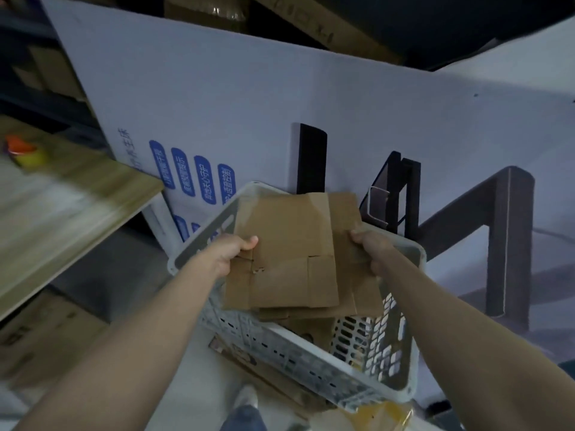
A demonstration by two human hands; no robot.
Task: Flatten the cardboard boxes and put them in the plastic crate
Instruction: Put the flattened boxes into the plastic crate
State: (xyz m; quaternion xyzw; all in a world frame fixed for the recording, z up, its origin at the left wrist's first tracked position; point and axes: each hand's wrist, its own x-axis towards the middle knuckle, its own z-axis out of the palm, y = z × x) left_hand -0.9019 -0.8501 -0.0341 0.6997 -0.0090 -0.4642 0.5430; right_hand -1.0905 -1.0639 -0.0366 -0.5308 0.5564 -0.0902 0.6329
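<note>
A flattened brown cardboard box (289, 244) hangs over the open top of a white perforated plastic crate (298, 365). My left hand (233, 253) grips its left edge with the thumb on top. My right hand (371, 247) grips its right side, fingers curled round the edge. Below it, more flat cardboard (311, 321) lies inside the crate, partly hidden by the held piece.
A big white printed carton (249, 119) stands right behind the crate. A wooden tabletop (77, 206) with a yellow and orange object (26, 152) is at the left. Brown boxes (40, 334) sit under it. Flat cardboard (249, 365) and my shoe (245, 399) are on the floor.
</note>
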